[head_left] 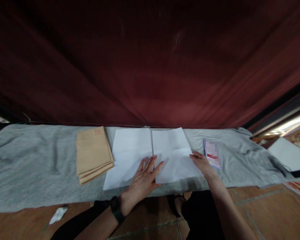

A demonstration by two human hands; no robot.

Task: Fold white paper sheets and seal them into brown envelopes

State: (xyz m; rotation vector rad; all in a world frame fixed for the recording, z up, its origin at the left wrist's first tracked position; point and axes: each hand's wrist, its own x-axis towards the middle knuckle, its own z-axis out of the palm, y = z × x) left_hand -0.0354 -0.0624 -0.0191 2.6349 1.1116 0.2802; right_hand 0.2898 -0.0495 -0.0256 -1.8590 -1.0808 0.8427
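Two white sheets of paper lie side by side on a grey cloth, a left sheet (pixel 132 143) and a right sheet (pixel 171 143), the right one with faint creases. My left hand (pixel 145 175), a dark band on its wrist, rests with fingers spread across the inner edges of both sheets near their lower end. Its thumb is by the lower left corner of the right sheet. At that sheet's right edge, my right hand (pixel 202 163) has its fingers closed on the paper. To the left is a stack of several brown envelopes (pixel 92 151), touching or very near the left sheet.
The grey cloth (pixel 40 156) covers a long narrow surface. A purple-and-white packet (pixel 212 153), partly blurred, lies right of my right hand. Dark red fabric (pixel 150 66) rises behind. A white board-like object (pixel 291 155) is at far right; crumpled white tissue (pixel 58 215) lies on the tiled floor.
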